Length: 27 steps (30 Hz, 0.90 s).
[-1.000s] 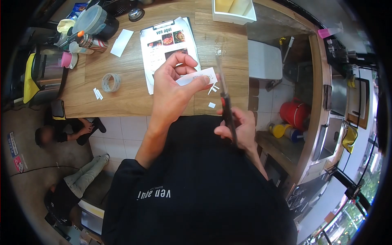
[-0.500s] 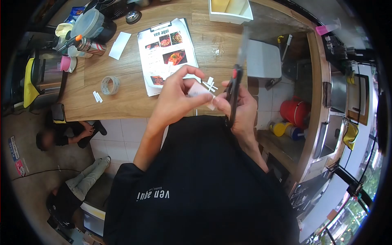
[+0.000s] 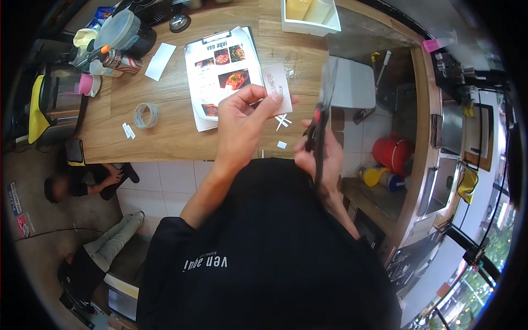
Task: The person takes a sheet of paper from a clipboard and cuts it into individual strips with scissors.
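Between the thumb and fingers of my left hand [image 3: 242, 118] is a small white paper with print [image 3: 280, 88], held upright over the table. My right hand [image 3: 324, 157] grips black scissors with red parts [image 3: 318, 129], their blurred blades pointing away from me, to the right of the paper and apart from it. Thin white paper strips [image 3: 282, 121] and a small white scrap [image 3: 281, 144] lie below the held paper. Behind my left hand is a clipboard with a printed menu [image 3: 220, 69].
On the wooden table [image 3: 176, 118] are a clear tape roll [image 3: 146, 116], paper pieces [image 3: 128, 131], a blank white paper [image 3: 160, 61], a can [image 3: 126, 62], a lidded tub [image 3: 118, 33] and a white bin [image 3: 311, 25]. Two people [image 3: 85, 269] [image 3: 77, 184] are at lower left.
The paper has turned from tilted beside my right thumb to upright, farther from me. My right hand has separated from it, still with the scissors, and the strips below show more fully.
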Available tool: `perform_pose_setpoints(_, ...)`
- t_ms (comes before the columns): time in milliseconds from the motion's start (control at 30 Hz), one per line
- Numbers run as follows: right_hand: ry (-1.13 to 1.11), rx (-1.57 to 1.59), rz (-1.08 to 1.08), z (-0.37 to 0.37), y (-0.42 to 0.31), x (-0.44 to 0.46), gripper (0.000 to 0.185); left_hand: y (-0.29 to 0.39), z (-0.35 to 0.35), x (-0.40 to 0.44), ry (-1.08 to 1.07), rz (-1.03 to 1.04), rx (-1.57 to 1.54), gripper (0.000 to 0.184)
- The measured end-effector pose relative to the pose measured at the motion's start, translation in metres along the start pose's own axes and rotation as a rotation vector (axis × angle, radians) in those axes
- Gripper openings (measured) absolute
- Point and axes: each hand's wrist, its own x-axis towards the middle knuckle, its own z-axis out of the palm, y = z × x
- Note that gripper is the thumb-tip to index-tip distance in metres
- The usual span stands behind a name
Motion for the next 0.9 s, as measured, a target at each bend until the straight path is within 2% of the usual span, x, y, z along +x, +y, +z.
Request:
perform_pose_setpoints(67,-0.206,-0.095,-0.133,-0.011,0.007,-0.003,0.078,0.009,0.001,0.004,0.009,0.011,-0.041,0.006)
perform_pose_setpoints(100,-0.231,-0.13,-0.026,-0.012,0.003,-0.007,0.085,0.012,0.002,0.006,0.01,0.018,-0.042,0.006)
perform_pose_setpoints(267,-0.278,-0.132,0.066,-0.016,-0.005,-0.012,0.084,0.015,0.005,0.009,0.002,-0.002,-0.025,0.007)
perform_pose_setpoints(333,-0.272,-0.12,0.066,-0.016,-0.007,-0.011,0.084,0.014,0.007,0.01,0.039,-0.009,0.115,0.009)
perform_pose_setpoints(400,-0.294,-0.157,-0.001,-0.017,-0.008,-0.01,0.082,0.013,0.009,0.01,0.022,-0.013,0.094,0.009)
perform_pose_setpoints(633,-0.277,-0.153,0.017,-0.015,-0.013,-0.009,0.08,0.016,0.013,0.009,0.033,-0.012,0.054,0.01)
perform_pose_setpoints(900,-0.257,-0.261,-0.091,-0.016,-0.011,-0.006,0.079,0.015,0.014,0.008,0.032,-0.022,0.015,0.011)
